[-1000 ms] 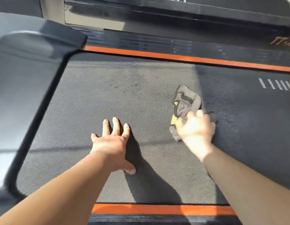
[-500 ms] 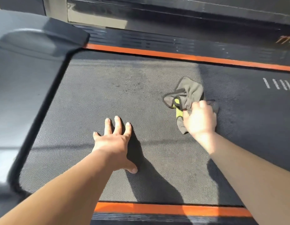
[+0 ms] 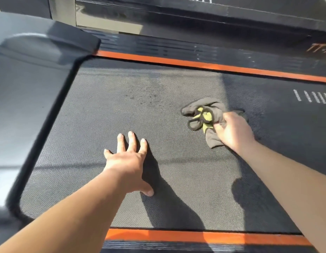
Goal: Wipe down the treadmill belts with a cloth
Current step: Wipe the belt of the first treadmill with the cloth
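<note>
The belt [image 3: 122, 115] was dark grey with a fine dotted weave and a row of white dashes [image 3: 312, 96] at its right. An orange stripe [image 3: 213, 66] edged each black side rail [image 3: 176, 50]. The cloth [image 3: 213, 110] was grey-brown, dark-trimmed, with a yellow-green patch. Orange lettering [image 3: 319, 47] marked the far rail.

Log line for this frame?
stage: belt wipe | right hand: grips crumpled grey-and-yellow cloth on textured grey treadmill belt | left hand: flat on belt

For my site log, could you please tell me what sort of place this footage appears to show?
Probably a gym or fitness room, though little beyond the machine shows: a textured treadmill belt, orange side strips along its edges, and a cloth held against the belt.
</note>
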`<action>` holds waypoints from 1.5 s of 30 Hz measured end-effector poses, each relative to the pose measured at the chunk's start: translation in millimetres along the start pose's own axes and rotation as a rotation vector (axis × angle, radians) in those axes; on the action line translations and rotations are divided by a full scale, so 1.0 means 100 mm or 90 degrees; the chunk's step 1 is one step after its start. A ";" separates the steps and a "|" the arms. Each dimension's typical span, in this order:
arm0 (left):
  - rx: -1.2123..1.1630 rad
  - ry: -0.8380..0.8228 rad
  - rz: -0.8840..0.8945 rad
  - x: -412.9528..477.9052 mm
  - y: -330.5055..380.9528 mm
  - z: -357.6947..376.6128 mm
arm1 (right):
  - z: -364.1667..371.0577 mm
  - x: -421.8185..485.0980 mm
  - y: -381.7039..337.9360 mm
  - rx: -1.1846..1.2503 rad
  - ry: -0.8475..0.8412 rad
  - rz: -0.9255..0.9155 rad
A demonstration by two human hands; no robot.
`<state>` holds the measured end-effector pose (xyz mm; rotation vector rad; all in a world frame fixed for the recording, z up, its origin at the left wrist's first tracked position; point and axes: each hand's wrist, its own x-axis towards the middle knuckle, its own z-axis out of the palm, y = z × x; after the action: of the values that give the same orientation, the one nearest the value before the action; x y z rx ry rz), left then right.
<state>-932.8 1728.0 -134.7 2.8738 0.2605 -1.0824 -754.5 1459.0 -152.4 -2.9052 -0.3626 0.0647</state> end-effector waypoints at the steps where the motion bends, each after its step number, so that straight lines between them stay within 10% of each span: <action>1: 0.001 0.000 0.000 0.01 0.00 0.00 | 0.05 0.01 0.03 -0.014 0.016 0.021; 11: 0.004 -0.004 -0.005 0.01 0.02 -0.02 | 0.19 -0.94 -0.53 0.093 -0.094 -0.291; 19: 0.016 -0.008 -0.005 0.01 0.02 -0.01 | 0.11 -0.03 -0.10 0.021 -0.009 0.025; 27: 0.006 -0.007 0.001 0.01 0.01 -0.01 | 0.12 -0.81 -0.44 0.041 -0.139 -0.277; 34: 0.003 -0.010 -0.005 -0.01 0.02 -0.02 | 0.18 -0.22 -0.40 0.061 -0.018 0.036; 42: 0.009 -0.013 -0.006 0.01 0.02 -0.03 | 0.20 -1.45 -0.78 0.098 -0.081 -0.315; 45: -0.007 -0.007 -0.004 0.01 0.01 -0.01 | 0.09 -1.20 -0.36 0.030 -0.082 -0.245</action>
<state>-931.2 1727.0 -134.7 2.8583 0.2747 -1.0932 -880.1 1465.1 -151.0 -2.7364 -0.9185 0.1964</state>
